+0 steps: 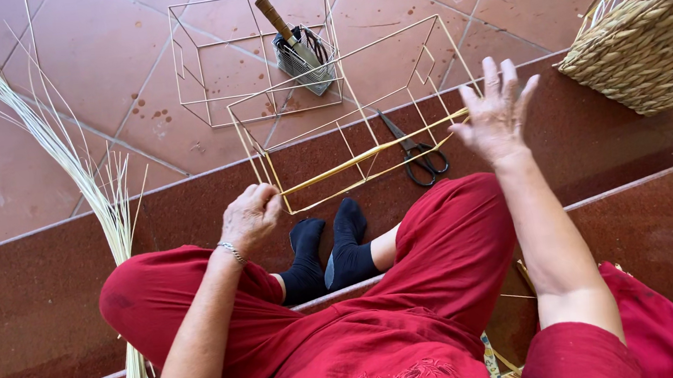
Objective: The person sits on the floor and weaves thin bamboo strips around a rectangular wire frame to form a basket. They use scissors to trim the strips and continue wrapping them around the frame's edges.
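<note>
While left hand (pixel 250 215) clamps wire frame (pixel 350 121), right hand (pixel 495 114) spreads above tiled floor (pixel 48 61).

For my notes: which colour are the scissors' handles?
Black, on the scissors; head view.

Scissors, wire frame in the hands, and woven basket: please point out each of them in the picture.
scissors (pixel 419 159): head view, on the black handles near the pivot.
wire frame (pixel 366 154): head view, on the pale strand wrapped along its lower bar.
woven basket (pixel 654 39): head view, on its braided side wall.
</note>
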